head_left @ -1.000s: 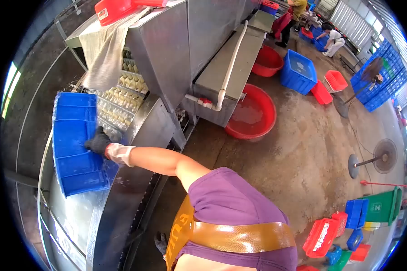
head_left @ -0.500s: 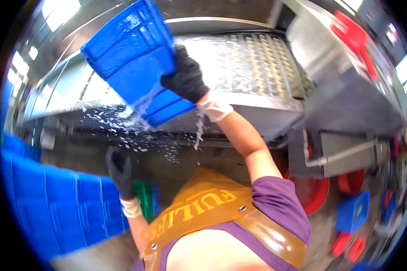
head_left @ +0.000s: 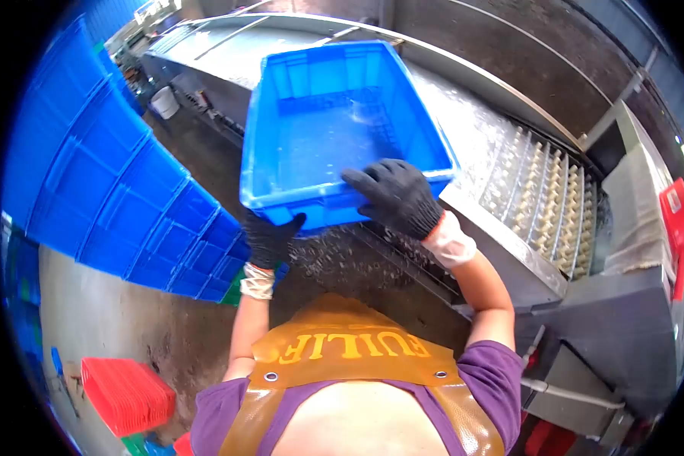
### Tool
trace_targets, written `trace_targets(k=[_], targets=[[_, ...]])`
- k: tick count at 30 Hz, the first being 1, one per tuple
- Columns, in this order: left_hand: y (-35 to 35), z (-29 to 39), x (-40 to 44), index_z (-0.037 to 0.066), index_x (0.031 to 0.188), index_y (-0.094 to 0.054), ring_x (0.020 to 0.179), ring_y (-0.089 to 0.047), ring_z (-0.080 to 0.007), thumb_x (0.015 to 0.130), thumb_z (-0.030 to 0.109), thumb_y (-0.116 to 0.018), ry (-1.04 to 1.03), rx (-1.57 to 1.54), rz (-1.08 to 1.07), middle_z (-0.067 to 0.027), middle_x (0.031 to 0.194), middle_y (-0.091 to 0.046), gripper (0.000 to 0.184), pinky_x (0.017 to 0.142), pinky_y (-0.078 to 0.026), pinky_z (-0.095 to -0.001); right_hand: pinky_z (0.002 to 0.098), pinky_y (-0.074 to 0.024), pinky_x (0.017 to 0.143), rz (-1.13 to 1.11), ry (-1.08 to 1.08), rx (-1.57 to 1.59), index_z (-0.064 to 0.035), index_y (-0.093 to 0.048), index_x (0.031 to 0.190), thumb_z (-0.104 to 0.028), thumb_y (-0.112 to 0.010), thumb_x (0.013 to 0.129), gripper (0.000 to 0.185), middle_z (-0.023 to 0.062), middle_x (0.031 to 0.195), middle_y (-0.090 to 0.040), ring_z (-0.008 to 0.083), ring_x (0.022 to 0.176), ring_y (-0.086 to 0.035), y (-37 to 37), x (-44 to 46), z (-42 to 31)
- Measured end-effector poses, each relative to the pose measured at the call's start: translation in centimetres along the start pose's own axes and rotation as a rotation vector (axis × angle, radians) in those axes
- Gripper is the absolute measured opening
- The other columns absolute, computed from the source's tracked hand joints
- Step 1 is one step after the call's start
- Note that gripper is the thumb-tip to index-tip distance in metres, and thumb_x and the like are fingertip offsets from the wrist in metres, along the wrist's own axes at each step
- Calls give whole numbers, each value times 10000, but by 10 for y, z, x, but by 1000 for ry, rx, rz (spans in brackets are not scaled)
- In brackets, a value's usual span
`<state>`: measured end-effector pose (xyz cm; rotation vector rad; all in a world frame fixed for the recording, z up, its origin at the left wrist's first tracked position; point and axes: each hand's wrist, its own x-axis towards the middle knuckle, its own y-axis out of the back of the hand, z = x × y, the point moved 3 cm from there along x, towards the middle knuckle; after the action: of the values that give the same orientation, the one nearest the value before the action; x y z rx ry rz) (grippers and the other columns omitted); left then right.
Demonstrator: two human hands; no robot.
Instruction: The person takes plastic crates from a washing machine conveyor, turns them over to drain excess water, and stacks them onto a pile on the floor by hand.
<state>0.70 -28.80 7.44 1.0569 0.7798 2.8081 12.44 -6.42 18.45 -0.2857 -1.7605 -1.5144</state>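
Note:
A wet blue crate (head_left: 330, 144) is held up in front of me, its open top facing me and its inside showing no load. My right hand (head_left: 403, 199), in a black glove, grips the near rim with the fingers over the edge. Black-gloved too, my left hand (head_left: 270, 237) is closed round the crate's near left corner, thumb along the outer wall. Water drops fall beneath the crate. Behind it runs a metal trough (head_left: 501, 228) with wet rows of pale rollers (head_left: 558, 201) at its right part.
A tall stack of blue crates (head_left: 121, 182) leans in view at the left. Nested red baskets (head_left: 128, 395) stand on the floor at lower left. A red scoop (head_left: 678, 220) and a cloth (head_left: 637, 205) lie on the metal housing at right. A white bucket (head_left: 164, 102) stands beyond the stack.
The blue crate has turned from tilted, with water pouring off, to open side towards me. My left hand has risen from low at the left and taken hold of it. The view has swung left.

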Motion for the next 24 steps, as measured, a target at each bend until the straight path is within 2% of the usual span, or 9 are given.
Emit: trace_targets(k=[3,4,5,7,11,15,19,21,24], targets=[[11,33,-1,-2,1167,-405,954,-544,-299,514,311,-824,105,-153,100,-157,1050,-544,836,819,-448,-396,406,-318,974,149,-206,1,-113,-499,1179,-193,-780,520,720,127,1157,-455,289,1101,-435,27,-34,13],[14,43,3,10,1177,-386,988,-516,-279,497,274,-830,107,-213,37,-149,1064,-518,854,847,-429,-400,408,-295,998,366,-330,139,-74,-440,1234,-205,-823,512,828,157,1220,-419,325,1154,-393,31,-56,27],[17,52,11,22,1188,-368,1022,-489,-259,480,237,-836,102,-273,-10,-142,1078,-491,875,876,-411,-403,444,-274,1016,429,-568,87,-36,-290,1328,-210,-836,521,990,186,1307,-352,300,1228,-336,12,-95,44],[25,81,32,6,1165,-424,979,-523,-300,512,284,-818,-171,-306,80,-158,1091,-508,812,837,-435,-401,392,-189,1067,457,-875,690,-83,-23,1410,-76,-795,558,1150,140,1431,-152,260,1312,-185,-2,-119,50],[41,140,72,4,1215,-403,1011,-492,-355,527,296,-782,-468,-74,27,-195,1068,-495,838,883,-400,-422,403,-281,1018,653,-1100,957,-72,-57,1404,-46,-648,749,882,134,1412,-203,273,1265,-267,-56,-137,35],[55,205,108,-11,1258,-329,982,-490,-363,470,289,-780,-766,103,-160,-210,1084,-474,956,866,-395,-444,442,-341,976,855,-1042,1227,-144,-120,1397,-64,-640,775,814,104,1391,-259,278,1188,-369,-87,-121,23],[101,256,171,-24,1213,-355,959,-501,-340,473,340,-772,-884,250,-24,-188,1050,-488,924,845,-405,-434,452,-401,910,1002,-925,1307,-221,-167,1383,-66,-633,786,773,58,1362,-313,261,1132,-427,-41,-25,22],[136,270,212,-25,1182,-395,965,-502,-333,493,379,-772,-924,288,151,-185,1046,-499,884,852,-409,-423,420,-396,921,964,-782,1273,-143,-105,1392,-37,-637,777,820,105,1355,-303,265,1156,-388,-20,29,59],[214,287,284,-19,1077,-489,844,-553,-311,554,461,-734,-998,341,385,-159,910,-571,751,782,-448,-402,368,-393,916,803,-470,1286,-56,-237,1338,-61,-663,759,718,104,1274,-404,221,1096,-446,36,139,85]])
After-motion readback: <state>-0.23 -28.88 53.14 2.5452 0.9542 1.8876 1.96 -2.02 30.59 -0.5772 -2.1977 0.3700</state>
